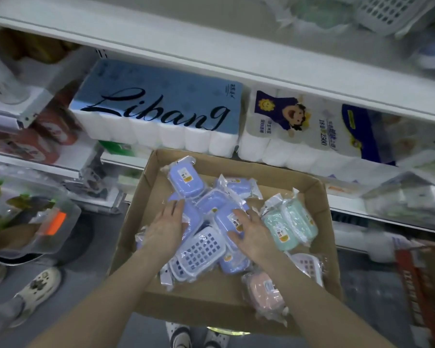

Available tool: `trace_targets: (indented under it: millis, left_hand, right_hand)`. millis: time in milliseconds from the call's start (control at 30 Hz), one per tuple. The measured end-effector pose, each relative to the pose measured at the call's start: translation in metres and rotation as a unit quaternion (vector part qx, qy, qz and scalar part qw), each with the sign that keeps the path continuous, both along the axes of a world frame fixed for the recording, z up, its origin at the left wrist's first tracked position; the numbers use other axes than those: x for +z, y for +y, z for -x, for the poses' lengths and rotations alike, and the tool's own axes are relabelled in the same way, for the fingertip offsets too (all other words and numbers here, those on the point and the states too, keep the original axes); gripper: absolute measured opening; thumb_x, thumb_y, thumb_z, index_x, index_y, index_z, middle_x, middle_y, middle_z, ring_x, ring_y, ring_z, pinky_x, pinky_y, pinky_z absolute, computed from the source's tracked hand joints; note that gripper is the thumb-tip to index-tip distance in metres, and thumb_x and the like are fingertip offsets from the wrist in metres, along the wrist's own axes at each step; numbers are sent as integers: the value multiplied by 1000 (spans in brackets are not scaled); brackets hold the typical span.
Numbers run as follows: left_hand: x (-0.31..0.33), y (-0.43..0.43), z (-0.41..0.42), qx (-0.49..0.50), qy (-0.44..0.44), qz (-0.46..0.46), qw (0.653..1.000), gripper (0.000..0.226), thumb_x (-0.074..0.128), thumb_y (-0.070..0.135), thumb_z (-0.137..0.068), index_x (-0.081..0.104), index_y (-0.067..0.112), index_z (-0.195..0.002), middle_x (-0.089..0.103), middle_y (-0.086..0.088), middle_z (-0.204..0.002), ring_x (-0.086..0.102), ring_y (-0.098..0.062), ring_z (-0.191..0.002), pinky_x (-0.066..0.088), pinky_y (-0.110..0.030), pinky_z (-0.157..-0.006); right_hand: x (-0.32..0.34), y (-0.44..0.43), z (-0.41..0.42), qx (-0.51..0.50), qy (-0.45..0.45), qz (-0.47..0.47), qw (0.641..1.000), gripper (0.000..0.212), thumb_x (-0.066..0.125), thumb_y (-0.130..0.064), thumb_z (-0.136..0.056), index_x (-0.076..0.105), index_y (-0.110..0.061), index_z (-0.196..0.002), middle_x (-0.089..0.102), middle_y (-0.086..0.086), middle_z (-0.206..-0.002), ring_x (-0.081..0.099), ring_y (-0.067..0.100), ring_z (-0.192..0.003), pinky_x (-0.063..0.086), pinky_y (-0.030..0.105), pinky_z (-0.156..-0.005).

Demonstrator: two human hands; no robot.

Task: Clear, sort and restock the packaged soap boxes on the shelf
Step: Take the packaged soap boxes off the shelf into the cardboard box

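Head: hands [167, 229] [254, 234] on crinkly plastic-wrapped soap boxes [183, 178]

Your cardboard tray [206, 295] is carrying all the bagged soap boxes: blue ones [183, 178] heaped loose in the middle, green ones [290, 222] by the right wall, a pink one [265, 290] at the near right corner. On the shelf [362, 209] behind it, a blue Libang roll pack [158, 106] sits beside a white cartoon pack [299, 131].
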State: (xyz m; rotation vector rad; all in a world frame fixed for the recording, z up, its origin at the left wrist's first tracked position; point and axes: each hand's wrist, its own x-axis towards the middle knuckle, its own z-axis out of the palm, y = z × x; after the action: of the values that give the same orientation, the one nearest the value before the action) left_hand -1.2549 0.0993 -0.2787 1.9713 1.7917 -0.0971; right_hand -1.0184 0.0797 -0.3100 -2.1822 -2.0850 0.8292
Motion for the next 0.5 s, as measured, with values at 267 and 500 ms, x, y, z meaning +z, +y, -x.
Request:
trace_targets:
  millis: [267, 500]
  left_hand:
    - [20, 17, -2, -61, 35, -20, 997, 64, 46, 35, -100, 17, 15, -153, 23, -11, -157, 33, -30, -137, 31, -35, -108]
    - [102, 63, -28, -137, -7, -173, 975, 52, 63, 26, -89, 50, 11, -137, 46, -11, -144, 49, -33, -125, 47, -42, -98]
  right_hand:
    - [48, 12, -17, 31, -55, -56, 996, 62, 54, -42, -95, 34, -21, -150, 37, 11, -150, 47, 34, -127, 40, 41, -104]
    - [153, 26, -53, 50, -115, -206, 970, 59, 56, -40, -95, 39, -19, -147, 50, 14, -139, 53, 35, -121, 44, 46, -98]
